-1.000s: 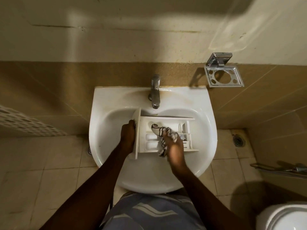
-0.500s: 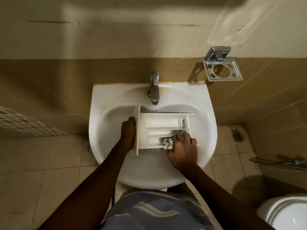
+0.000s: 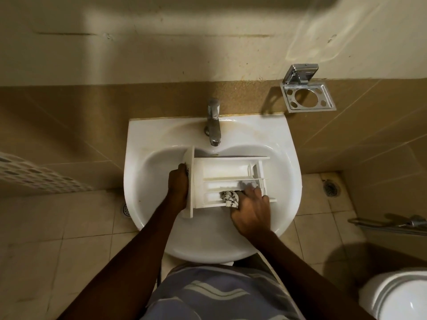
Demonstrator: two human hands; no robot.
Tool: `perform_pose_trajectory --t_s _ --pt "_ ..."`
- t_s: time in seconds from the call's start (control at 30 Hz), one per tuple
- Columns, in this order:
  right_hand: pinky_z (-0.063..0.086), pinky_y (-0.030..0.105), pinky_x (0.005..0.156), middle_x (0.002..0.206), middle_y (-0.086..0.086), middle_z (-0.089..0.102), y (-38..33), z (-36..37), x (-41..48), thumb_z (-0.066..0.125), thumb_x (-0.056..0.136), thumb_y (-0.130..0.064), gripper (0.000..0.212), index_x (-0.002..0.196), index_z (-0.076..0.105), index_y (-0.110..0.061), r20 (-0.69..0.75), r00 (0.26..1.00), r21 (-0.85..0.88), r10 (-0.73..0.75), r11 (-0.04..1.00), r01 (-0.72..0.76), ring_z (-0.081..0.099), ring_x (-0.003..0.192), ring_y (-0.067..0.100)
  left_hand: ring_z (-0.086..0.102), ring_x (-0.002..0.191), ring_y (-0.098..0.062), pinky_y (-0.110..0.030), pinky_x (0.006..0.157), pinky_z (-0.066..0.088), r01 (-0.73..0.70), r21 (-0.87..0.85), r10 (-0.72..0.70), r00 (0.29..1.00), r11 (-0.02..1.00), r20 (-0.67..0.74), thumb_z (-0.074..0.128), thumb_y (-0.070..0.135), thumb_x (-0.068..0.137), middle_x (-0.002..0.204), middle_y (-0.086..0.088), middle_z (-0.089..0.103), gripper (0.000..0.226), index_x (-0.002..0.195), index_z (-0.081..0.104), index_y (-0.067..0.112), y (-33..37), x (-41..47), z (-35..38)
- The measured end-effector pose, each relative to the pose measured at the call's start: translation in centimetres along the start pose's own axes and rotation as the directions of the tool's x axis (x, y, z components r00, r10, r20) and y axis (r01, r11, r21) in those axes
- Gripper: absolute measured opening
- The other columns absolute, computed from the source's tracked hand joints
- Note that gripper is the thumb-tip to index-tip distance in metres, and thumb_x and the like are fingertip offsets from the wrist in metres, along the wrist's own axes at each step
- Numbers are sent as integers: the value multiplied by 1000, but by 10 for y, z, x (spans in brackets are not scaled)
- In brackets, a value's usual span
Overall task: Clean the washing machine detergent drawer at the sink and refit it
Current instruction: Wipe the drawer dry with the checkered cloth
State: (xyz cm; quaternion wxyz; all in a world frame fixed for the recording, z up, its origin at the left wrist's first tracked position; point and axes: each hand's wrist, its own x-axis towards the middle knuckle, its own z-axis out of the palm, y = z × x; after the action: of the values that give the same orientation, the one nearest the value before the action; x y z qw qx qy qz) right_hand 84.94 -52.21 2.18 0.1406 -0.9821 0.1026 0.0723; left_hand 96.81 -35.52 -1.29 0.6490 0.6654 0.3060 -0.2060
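Observation:
A white detergent drawer [image 3: 225, 169] lies across the bowl of the white sink [image 3: 286, 172], its front panel to the left and its compartments facing up. My left hand [image 3: 178, 183] grips the front panel. My right hand [image 3: 250, 211] holds a bunched white cloth with black marks [image 3: 228, 197] and presses it into the near compartment at the drawer's right half. Part of the cloth is hidden under my fingers.
A chrome tap [image 3: 213, 122] stands at the back of the sink, with no water running. A chrome soap holder [image 3: 306, 94] hangs on the wall at the right. A toilet [image 3: 397, 296] sits at the lower right, a floor drain [image 3: 331, 187] beyond it.
My right hand moved the cloth from the drawer's middle to the near right compartment and bunched it there. The left hand keeps its grip on the front panel.

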Motion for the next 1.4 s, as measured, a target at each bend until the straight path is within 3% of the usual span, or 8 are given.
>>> perform_pose_trajectory --t_s 0.1,0.27,0.4,0.53,0.73,0.87,1.2,1.4 --pt "38 39 94 114 2 65 -30 5 2 54 91 -35 30 108 74 -22 83 992 372 99 920 -123 50 111 28 59 71 -28 -37 70 48 -5 5 5 1000 1000 -20 42 28 96 72 -11 61 35 81 63 4 2 -2 0" --pt "44 31 68 88 4 60 -44 -7 -8 66 90 -21 8 96 63 -24 164 922 957 352 170 -235 56 83 23 60 71 -28 -37 72 52 31 -20 -32 999 999 -23 40 27 99 76 -11 61 34 84 63 6 4 -2 0" --pt "36 41 108 139 7 51 -53 6 -15 61 79 -16 51 130 60 -18 -311 947 554 -76 796 246 42 134 28 59 69 -27 -32 66 50 89 -116 -94 995 989 -37 40 25 96 79 -13 61 30 82 62 9 10 -12 4" --pt "19 40 120 158 -1 33 -41 -1 -8 53 69 -23 87 153 30 -20 -126 860 111 -495 854 508 19 149 18 60 64 -28 -30 57 52 237 -292 -211 970 927 119 49 22 85 85 -17 65 37 107 68 -1 20 -23 -1" --pt "26 52 117 156 -5 36 43 -20 11 52 71 -31 79 149 41 -24 -192 931 187 -311 919 346 24 147 15 62 72 -30 -36 63 57 231 -333 -188 969 914 157 46 21 92 84 -10 65 26 104 67 13 24 -27 -29" --pt "23 50 118 152 -7 42 18 -20 9 44 77 -33 66 143 51 -22 -297 953 374 -54 912 168 28 146 20 62 78 -31 -41 70 58 206 -345 -175 977 916 121 48 24 87 86 -11 64 27 104 67 13 23 -28 -31" --pt "25 38 118 150 -12 43 -4 -22 14 62 78 -25 67 143 47 -34 -204 954 360 -222 889 284 32 143 10 66 71 -30 -37 63 56 174 -362 -131 981 916 141 47 23 92 77 -9 69 26 90 71 13 24 -33 -43" --pt "49 38 80 83 -15 72 -19 -45 23 59 91 -29 16 92 73 -38 -50 946 936 320 345 -67 64 76 8 62 67 -26 -37 66 55 81 -254 -77 997 964 25 43 27 95 71 -7 64 30 83 67 13 14 -30 -41"
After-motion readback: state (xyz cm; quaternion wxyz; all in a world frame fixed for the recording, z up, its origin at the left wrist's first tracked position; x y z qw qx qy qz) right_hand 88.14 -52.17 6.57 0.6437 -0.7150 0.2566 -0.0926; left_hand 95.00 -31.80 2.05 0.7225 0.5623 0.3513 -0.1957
